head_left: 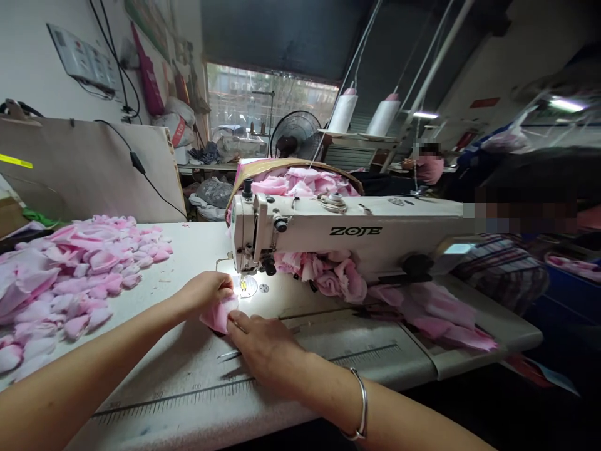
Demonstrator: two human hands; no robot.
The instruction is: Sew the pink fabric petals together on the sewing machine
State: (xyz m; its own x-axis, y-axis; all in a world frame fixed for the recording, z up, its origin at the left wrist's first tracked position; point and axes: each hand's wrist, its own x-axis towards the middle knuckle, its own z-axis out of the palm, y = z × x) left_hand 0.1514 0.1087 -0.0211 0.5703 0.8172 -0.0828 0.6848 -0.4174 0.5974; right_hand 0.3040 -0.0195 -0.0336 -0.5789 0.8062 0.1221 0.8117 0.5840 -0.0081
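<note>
A small pink fabric piece (218, 315) lies just in front of the lit needle plate (251, 287) of a white sewing machine (310, 228). My left hand (209, 294) pinches its upper left part, fingers closed. On its right edge, my right hand (267, 347) grips the cloth between thumb and fingers; some fingertips are hidden. The yellow-marked presser foot (243, 285) stands right beside the cloth, a small gap away. A thin metal tool (229, 356) shows partly under my right hand.
A heap of pink fabric pieces (94, 260) covers the table's left. More pink fabric (340, 279) lies behind the machine arm and pink cloth (446, 319) lies at right. Thread cones (342, 113) stand above. Other people sit at the right and far back.
</note>
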